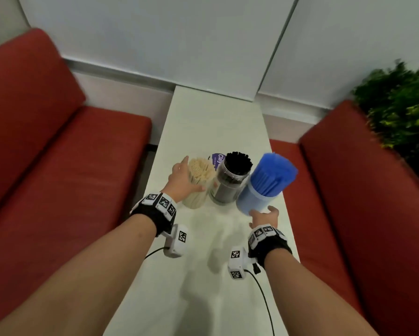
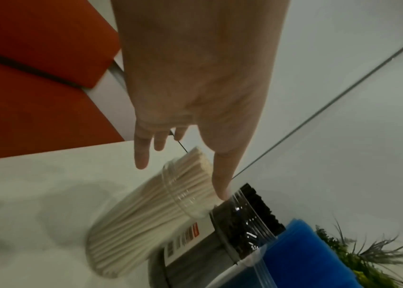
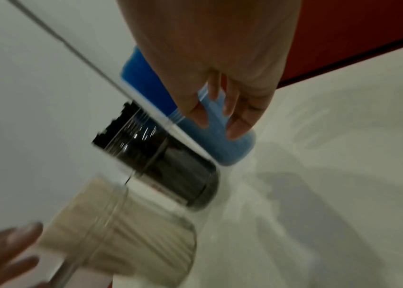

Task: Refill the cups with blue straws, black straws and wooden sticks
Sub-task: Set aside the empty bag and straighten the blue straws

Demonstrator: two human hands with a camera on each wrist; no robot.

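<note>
**Reaching for three filled jars on a white table**

Found three containers in a close row on the long white table (image 1: 215,122): a clear plastic jar of pale wooden sticks (image 1: 198,183) on the left, a clear plastic jar of black straws (image 1: 230,183) in the middle, and a clear plastic jar of blue straws (image 1: 264,185) on the right. Found all three full, with the straws and sticks rising above the rims.

Saw the left hand (image 1: 181,180) spread wide at the left side of the jar of pale wooden sticks, fingers (image 2: 142,154) straight and apart, thumb stretched across near the jar's rim. Could not tell whether it touched the jar; saw nothing gripped.

Saw the right hand (image 1: 264,217) low at the jar of blue straws, thumb and fingers (image 3: 238,126) part curled round its lower wall. Noted that this jar leaned toward the right in the head view.

Read "Cla" in white on a purple printed card (image 1: 218,159) behind the jars, with the rest hidden. Spotted a white label (image 2: 185,239) on the jar of black straws with a barcode and brown and orange blocks, its print too blurred to read.

Noted red padded benches (image 1: 58,154) on both sides, a green leafy plant (image 1: 402,105) at far right, and black wristbands with black-and-white square markers (image 1: 162,202).
</note>
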